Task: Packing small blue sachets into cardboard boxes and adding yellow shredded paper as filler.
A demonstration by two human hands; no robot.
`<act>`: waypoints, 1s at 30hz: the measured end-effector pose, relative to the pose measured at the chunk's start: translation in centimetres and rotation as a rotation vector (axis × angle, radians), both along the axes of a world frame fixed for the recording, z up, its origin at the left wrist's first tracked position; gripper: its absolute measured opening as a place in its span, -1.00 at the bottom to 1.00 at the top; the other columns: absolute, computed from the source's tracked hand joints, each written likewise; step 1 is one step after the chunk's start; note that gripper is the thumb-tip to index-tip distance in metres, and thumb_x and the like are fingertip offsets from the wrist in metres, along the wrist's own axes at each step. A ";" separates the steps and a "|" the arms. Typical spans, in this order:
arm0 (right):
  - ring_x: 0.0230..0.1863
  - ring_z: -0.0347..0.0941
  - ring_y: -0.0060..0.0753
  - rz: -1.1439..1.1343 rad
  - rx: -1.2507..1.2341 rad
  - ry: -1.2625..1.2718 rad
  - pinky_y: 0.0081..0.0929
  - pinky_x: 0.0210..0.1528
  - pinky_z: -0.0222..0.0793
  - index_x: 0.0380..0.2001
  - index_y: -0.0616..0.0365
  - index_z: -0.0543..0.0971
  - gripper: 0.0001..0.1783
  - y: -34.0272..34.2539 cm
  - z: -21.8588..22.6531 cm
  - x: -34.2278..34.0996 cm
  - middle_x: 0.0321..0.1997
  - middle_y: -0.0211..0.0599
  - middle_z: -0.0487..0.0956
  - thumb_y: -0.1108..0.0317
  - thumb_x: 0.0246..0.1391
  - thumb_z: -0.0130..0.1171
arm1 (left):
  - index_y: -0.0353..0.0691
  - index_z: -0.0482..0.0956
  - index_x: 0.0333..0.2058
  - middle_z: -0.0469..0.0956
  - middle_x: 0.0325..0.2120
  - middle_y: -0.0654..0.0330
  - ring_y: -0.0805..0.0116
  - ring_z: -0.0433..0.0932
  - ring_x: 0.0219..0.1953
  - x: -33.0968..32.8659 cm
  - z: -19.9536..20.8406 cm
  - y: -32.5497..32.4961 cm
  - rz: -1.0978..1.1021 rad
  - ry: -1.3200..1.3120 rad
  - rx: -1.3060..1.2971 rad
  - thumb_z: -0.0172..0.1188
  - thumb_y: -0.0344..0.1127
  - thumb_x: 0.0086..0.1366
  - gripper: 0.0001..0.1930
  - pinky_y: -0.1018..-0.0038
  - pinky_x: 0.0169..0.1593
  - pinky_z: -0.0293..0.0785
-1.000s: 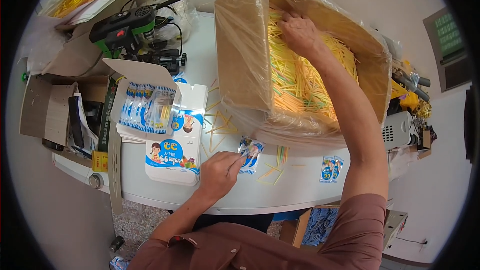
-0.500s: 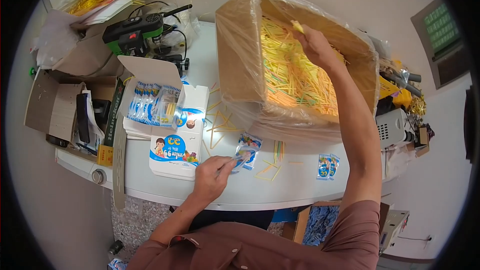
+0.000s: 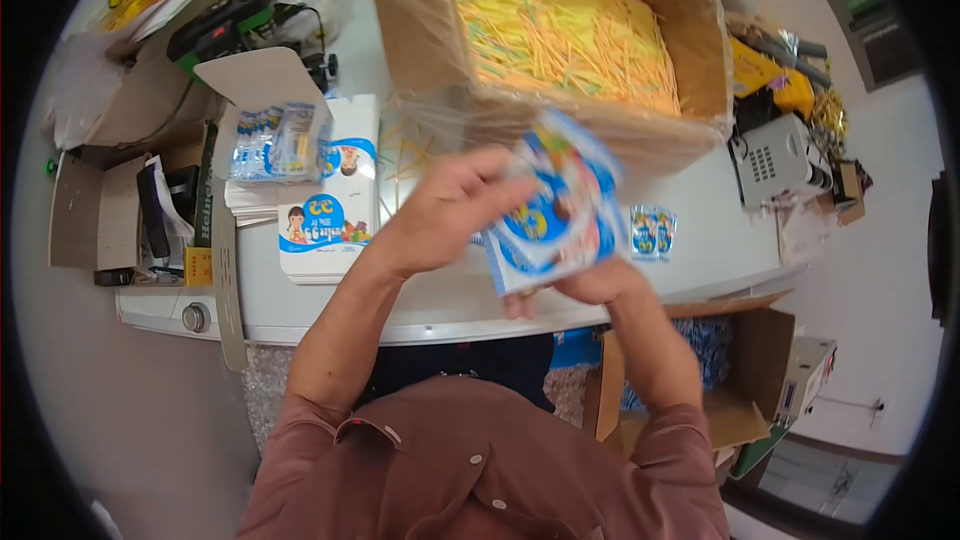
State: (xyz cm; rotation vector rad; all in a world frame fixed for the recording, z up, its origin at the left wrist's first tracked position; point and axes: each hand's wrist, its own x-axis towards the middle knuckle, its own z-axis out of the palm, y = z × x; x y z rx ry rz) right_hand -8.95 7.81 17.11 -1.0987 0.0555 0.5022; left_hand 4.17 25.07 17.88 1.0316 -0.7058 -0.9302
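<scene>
A blue-and-white printed plastic packet [image 3: 560,215], smeared by motion, is held up in front of me over the near part of the table. My left hand [image 3: 450,208] is closed on its left side, thumb and fingers pinching it. From below and behind, my right hand [image 3: 598,285] grips the lower part; its fingertips show under the bottom edge, and the rest of its fingers are hidden. Beyond the packet, a plastic-lined cardboard box [image 3: 425,35] holds thin yellow, orange and green sticks [image 3: 560,30]. Two small packets [image 3: 652,232] lie on the table to the right.
An open display box [image 3: 272,145] with several packets stands on stacked flat cartons [image 3: 325,225] at left. Some loose sticks [image 3: 405,155] lie beside the big box. A green-and-black machine [image 3: 225,25] stands behind. An open carton with blue contents [image 3: 705,355] is below the table's right edge.
My right hand has come out of the stick box, down to the packet. My left hand has lifted the packet off the table. The whole view has shifted.
</scene>
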 end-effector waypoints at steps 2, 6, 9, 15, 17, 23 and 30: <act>-0.37 0.63 -0.04 -0.160 0.377 0.106 -0.24 -0.40 0.60 -0.10 0.32 0.52 -0.49 1.8 -3.5 -1.0 -0.35 0.09 0.64 0.01 0.29 -0.03 | -0.34 0.52 -0.18 0.58 -0.42 0.16 0.42 0.63 -0.50 -1.7 -1.2 -0.6 -0.225 0.015 0.220 0.07 -0.19 0.45 -0.73 0.52 -0.49 0.56; -0.34 0.63 -0.03 -0.206 0.442 0.106 -0.29 -0.41 0.61 -0.12 0.27 0.54 -0.59 4.1 -8.4 -2.5 -0.36 0.03 0.64 0.09 0.27 0.03 | -0.38 0.50 -0.19 0.58 -0.48 0.03 0.20 0.60 -0.72 -4.6 -3.4 0.0 -0.191 0.099 0.403 0.06 -0.18 0.43 -0.70 0.43 -0.79 0.49; -0.31 0.59 -0.23 -0.247 -0.271 -0.104 -0.34 -0.23 0.53 -0.23 0.25 0.57 -0.67 3.9 -10.4 -3.4 -0.37 -0.16 0.62 0.20 0.35 -0.04 | -0.38 0.59 -0.18 0.62 -0.44 0.17 0.47 0.62 -0.50 -4.4 -8.1 0.2 0.240 -0.158 0.320 0.11 -0.24 0.42 -0.74 0.59 -0.52 0.50; -0.15 0.45 -0.41 -0.946 -0.946 -0.462 -0.45 0.02 0.35 -0.21 0.23 0.55 -0.72 -0.6 -11.4 -4.8 -0.19 -0.28 0.60 0.29 0.40 -0.10 | -0.40 0.65 -0.26 0.58 -0.49 0.35 0.70 0.39 -0.41 -2.1 -8.7 2.1 0.755 -0.051 0.258 0.12 -0.31 0.42 -0.76 0.65 -0.36 0.34; -0.11 0.46 -0.39 -0.967 -0.998 -0.389 -0.46 0.05 0.34 -0.16 0.23 0.54 -0.74 -1.1 -13.4 -5.3 -0.15 -0.25 0.60 0.31 0.40 -0.10 | -0.42 0.63 -0.27 0.53 -0.54 0.35 0.68 0.35 -0.44 -1.5 -11.1 2.5 0.707 -0.261 0.364 0.13 -0.28 0.40 -0.74 0.61 -0.40 0.30; 0.04 0.47 -0.37 -0.935 -1.194 -0.308 -0.45 0.15 0.31 -0.03 0.22 0.50 -0.73 -0.9 -15.9 -5.9 -0.04 -0.19 0.60 0.30 0.42 -0.11 | -0.34 0.65 -0.20 0.66 -0.25 0.00 -0.06 0.56 -0.24 -1.8 -13.6 0.8 0.890 -0.976 0.571 0.14 -0.36 0.30 -0.80 0.14 -0.15 0.49; 0.09 0.47 -0.36 -1.032 -0.955 -0.274 -0.46 0.18 0.29 -0.06 0.27 0.45 -0.69 -1.3 -14.9 -6.1 0.02 -0.09 0.59 0.26 0.44 -0.16 | -0.33 0.67 -0.18 0.68 -0.26 0.09 0.22 0.60 -0.25 -2.4 -11.5 1.8 1.063 -0.732 0.364 0.21 -0.33 0.33 -0.79 0.39 -0.15 0.51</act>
